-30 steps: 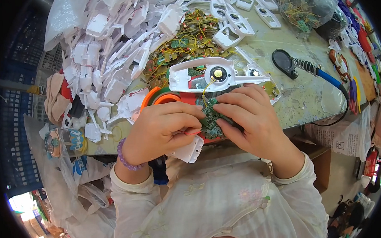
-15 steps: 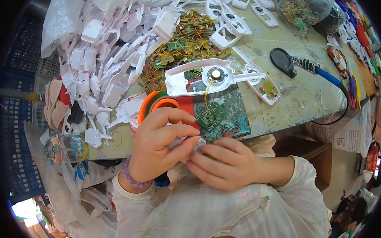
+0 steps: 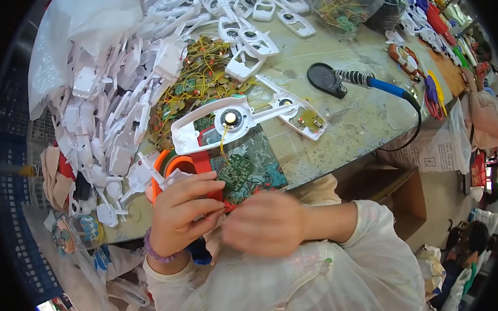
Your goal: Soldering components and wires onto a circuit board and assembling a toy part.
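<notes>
My left hand (image 3: 186, 214), a purple bead bracelet at its wrist, is closed at the table's front edge, thumb against bent fingers. What it holds is hidden; a bit of white plastic (image 3: 179, 177) shows just above its knuckles. Close by on the right, motion smears my right hand (image 3: 263, 224), hiding its fingers. Beyond the hands lies a white plastic handle-shaped housing (image 3: 189, 133) with a round speaker (image 3: 232, 118). A yellow wire runs from it to a green circuit board (image 3: 236, 171), which rests on a dark patterned mat (image 3: 265, 155) with a red edge.
White housings (image 3: 99, 106) are heaped at left, beside wired circuit boards (image 3: 200, 66). An orange ring (image 3: 159, 168) sits by my left hand. At right, a blue-handled soldering iron (image 3: 387, 86) rests in its stand (image 3: 326, 80). Another person's arm (image 3: 485, 112) appears far right.
The view has swung, so the table things sit farther left. My right hand has come away from my left and is moving fast. The housing and board keep their places on the table.
</notes>
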Tool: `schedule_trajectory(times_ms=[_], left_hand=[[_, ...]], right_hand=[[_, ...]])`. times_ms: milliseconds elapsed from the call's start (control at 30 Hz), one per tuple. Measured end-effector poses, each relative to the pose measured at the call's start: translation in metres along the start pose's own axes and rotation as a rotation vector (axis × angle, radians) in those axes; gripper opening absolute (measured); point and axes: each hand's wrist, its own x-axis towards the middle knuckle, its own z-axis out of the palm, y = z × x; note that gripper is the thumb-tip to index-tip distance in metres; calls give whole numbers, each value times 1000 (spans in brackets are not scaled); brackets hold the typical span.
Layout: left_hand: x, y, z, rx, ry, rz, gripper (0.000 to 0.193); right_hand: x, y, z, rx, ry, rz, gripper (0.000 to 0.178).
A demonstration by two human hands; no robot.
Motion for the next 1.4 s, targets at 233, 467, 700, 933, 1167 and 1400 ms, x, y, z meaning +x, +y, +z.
schedule_trajectory(times_ms=[233, 467, 700, 933, 1167, 1400], left_hand=[[3, 7, 22, 81, 87, 7, 18], [0, 6, 27, 111, 171, -44, 15], [2, 4, 29, 115, 218, -16, 16], [-4, 3, 33, 166, 229, -11, 16], [4, 9, 31, 167, 210, -29, 16], [3, 9, 32, 188, 248, -83, 15]], right_hand=[[-51, 40, -73, -114, 946, 847, 46], [-29, 97, -125, -323, 708, 991, 21], [-43, 66, -160, -752, 541, 908, 28], [-44, 99, -140, -466, 558, 831, 27], [-47, 81, -165, -460, 625, 910, 19], [-33, 80, -168, -259, 388, 1033, 17]])
